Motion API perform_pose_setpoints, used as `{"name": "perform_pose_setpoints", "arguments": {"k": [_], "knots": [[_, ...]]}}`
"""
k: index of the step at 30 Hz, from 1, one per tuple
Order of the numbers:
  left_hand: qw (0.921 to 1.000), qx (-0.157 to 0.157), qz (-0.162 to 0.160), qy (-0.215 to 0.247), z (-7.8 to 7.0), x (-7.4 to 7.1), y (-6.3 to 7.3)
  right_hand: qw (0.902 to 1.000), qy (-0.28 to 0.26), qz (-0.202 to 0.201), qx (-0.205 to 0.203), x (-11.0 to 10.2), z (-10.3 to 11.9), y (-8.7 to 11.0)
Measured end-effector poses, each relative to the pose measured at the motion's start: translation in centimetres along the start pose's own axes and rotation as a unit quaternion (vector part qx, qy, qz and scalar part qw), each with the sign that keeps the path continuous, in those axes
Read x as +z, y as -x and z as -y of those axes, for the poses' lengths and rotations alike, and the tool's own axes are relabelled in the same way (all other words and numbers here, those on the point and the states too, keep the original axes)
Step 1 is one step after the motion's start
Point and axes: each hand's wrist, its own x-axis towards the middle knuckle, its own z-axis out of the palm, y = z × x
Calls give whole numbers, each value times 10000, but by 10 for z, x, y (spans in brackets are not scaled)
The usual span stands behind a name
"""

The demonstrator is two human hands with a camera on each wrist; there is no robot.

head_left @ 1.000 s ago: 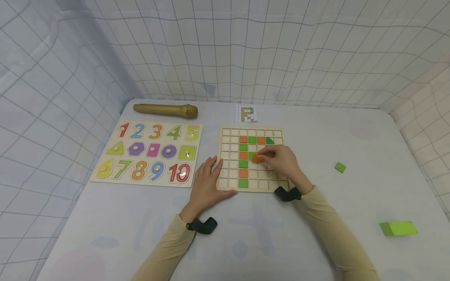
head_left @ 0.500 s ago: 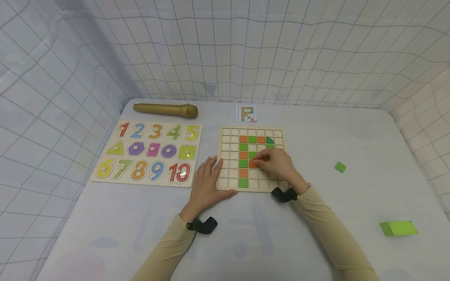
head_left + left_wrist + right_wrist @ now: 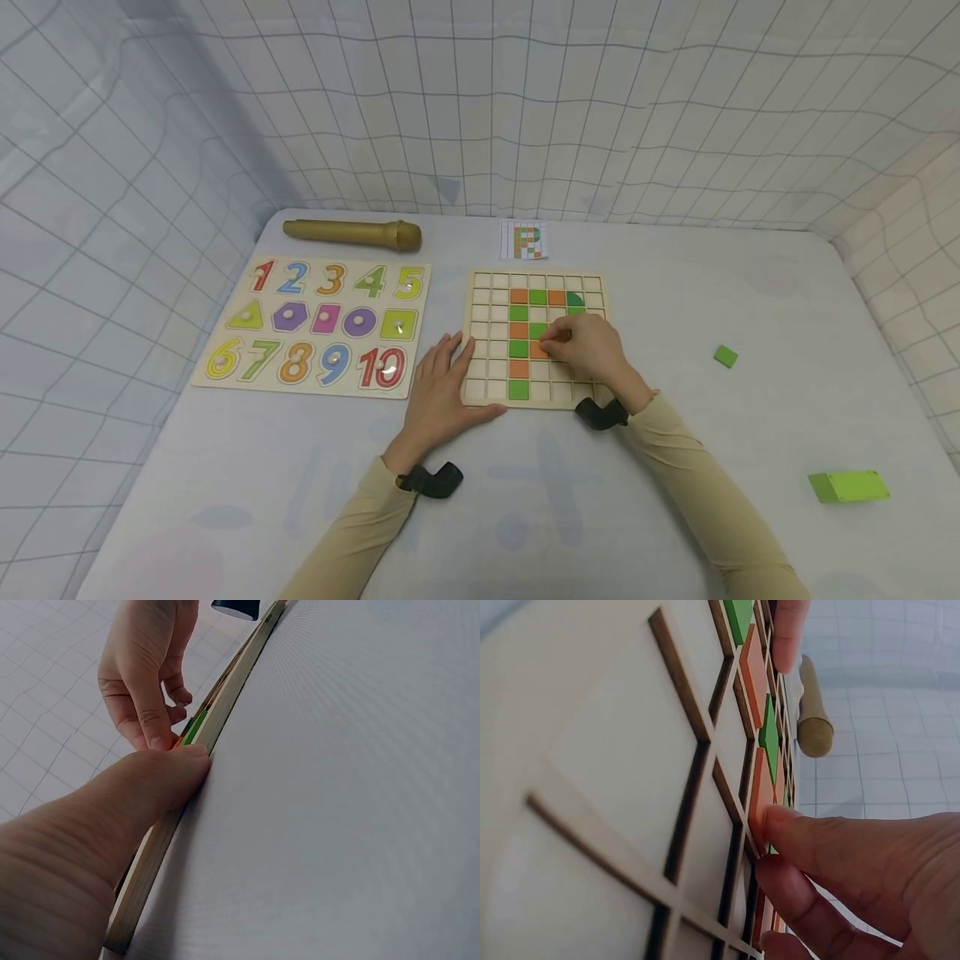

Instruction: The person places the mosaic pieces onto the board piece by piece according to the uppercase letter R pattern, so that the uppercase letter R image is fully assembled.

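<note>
A wooden grid board (image 3: 481,278) lies flat in front of me, bearing orange and green tiles in a column with a top row. My right hand (image 3: 596,346) has its thumb and fingertips at the right edge of an orange square tile (image 3: 537,350), pinching it in the cell right of the column. In the right wrist view, the thumb tip overlaps that orange tile (image 3: 760,791), which sits level with the tiles beyond it. My left hand (image 3: 441,383) rests at the board's front left corner, fingers along the left edge. Its thumb (image 3: 161,780) lies against the front edge.
Left of the board lies a number and shape puzzle (image 3: 273,342). Behind are a gold toy microphone (image 3: 348,233) and a small pattern card (image 3: 525,241). A loose green tile (image 3: 725,357) and a lime-green block (image 3: 850,487) lie to the right.
My right hand has moved slightly left and down, and the orange tile has gone from tilted in the fingers to lying in its cell. The left hand has stayed put.
</note>
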Motion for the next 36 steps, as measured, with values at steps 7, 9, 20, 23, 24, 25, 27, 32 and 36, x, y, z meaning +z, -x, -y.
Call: {"name": "perform_pose_setpoints", "arguments": {"k": [7, 9, 20, 23, 24, 25, 27, 32, 36], "knots": [[10000, 33, -24, 45, 0, -1, 0, 9999, 128, 72, 39, 0, 2, 0], [10000, 30, -11, 48, 0, -1, 0, 9999, 100, 98, 35, -1, 2, 0], [10000, -7, -3, 30, 0, 0, 0, 9998, -19, 198, -94, 1, -1, 1], [10000, 10, -19, 28, 0, 0, 0, 9997, -35, 191, -178, 1, -2, 2], [10000, 13, -19, 26, 0, 0, 0, 9996, -47, 189, -192, 1, -3, 3], [10000, 9, -18, 24, 0, 0, 0, 9996, -70, 189, -211, 1, -3, 3], [10000, 2, -10, 9, 0, 0, 0, 9994, -114, 186, -264, 0, -4, 3], [10000, -25, 18, 35, -1, -1, 0, 9987, -265, 70, -426, -3, -10, 4], [10000, -40, 22, 62, -1, -1, 0, 9976, -400, -299, -484, -11, -16, 6]]}}
